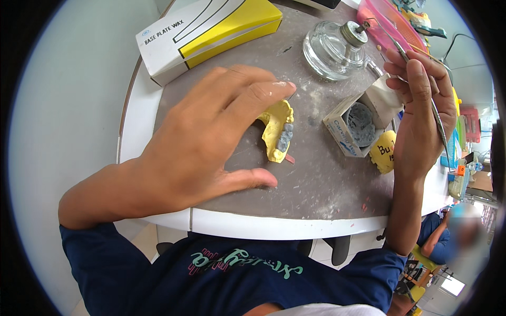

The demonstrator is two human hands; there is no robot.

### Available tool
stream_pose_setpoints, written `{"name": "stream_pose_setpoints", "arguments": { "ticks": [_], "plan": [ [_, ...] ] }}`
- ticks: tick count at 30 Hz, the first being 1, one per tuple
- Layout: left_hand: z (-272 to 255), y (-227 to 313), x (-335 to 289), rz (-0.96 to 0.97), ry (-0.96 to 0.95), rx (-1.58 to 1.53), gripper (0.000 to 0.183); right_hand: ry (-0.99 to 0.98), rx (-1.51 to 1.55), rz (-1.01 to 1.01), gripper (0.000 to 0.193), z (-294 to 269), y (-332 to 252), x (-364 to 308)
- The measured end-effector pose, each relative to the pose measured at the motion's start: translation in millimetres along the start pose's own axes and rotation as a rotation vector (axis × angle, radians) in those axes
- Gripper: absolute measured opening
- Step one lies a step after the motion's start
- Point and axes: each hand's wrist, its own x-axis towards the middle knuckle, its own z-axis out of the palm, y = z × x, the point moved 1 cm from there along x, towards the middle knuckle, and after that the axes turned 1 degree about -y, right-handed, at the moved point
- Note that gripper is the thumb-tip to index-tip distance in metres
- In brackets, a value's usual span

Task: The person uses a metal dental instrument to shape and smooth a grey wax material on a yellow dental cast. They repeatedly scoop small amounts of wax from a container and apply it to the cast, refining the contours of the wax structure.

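Note:
My left hand is open over the table, thumb and fingers spread around a yellow dental cast. Its fingers cover the cast's far left part; whether they touch it I cannot tell. Grey wax teeth sit along the cast's right side. Between the fingers of my right hand is a thin metal wax carver. The carver's bent upper end is close to the wick holder of a glass spirit lamp; no flame can be made out.
An open carton with grey wax stands right of the cast, beside another yellow cast. A white-and-yellow box lies at the far left. Behind the lamp is a pink basket. Another person sits at the right.

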Motion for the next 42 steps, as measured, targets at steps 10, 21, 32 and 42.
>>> {"name": "stream_pose_setpoints", "arguments": {
  "ticks": [10, 21, 32, 42],
  "plan": [
    [-3.9, 33.1, -17.5, -0.123, -0.084, -0.035, 0.072, 0.0, 0.104, 0.026, 0.021, -4.2, -64.9, -81.2],
    [27.7, 59.9, -52.3, -0.241, 0.249, -0.01, 0.072, -0.014, 0.155, -0.065, 0.026, 40.3, -56.8, -163.4],
    [31.5, 55.7, -54.0, -0.167, 0.29, 0.064, 0.071, -0.041, -0.047, -0.069, 0.027, 47.2, -58.8, -165.3],
    [35.3, 52.9, -55.6, -0.139, 0.315, 0.076, 0.068, -0.013, -0.117, -0.102, 0.027, 51.4, -56.1, -168.0]
  ]
}}
